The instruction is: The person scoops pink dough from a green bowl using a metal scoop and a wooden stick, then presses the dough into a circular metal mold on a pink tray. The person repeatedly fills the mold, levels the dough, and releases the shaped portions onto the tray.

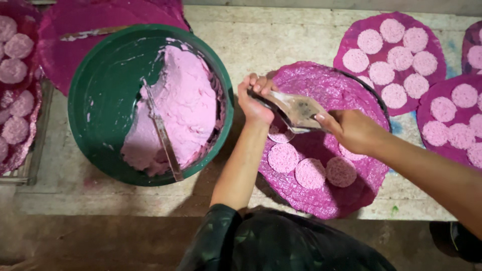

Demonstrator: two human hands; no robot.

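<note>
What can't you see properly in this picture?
- Head view: the right hand and metal scoop cover some pink discs on the magenta mat.
- The trays of discs at left are cut off by the edge.
- The metal tool's tip is buried in pink batter.

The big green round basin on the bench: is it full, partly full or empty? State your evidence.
Partly full. Pink paste covers only the right side of the green basin; bare green wall shows on the left, and a metal spatula rests in it.

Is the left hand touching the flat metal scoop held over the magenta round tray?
Touching. The head view shows the left hand with fingers curled around the flat metal scoop, over the magenta round tray.
</note>
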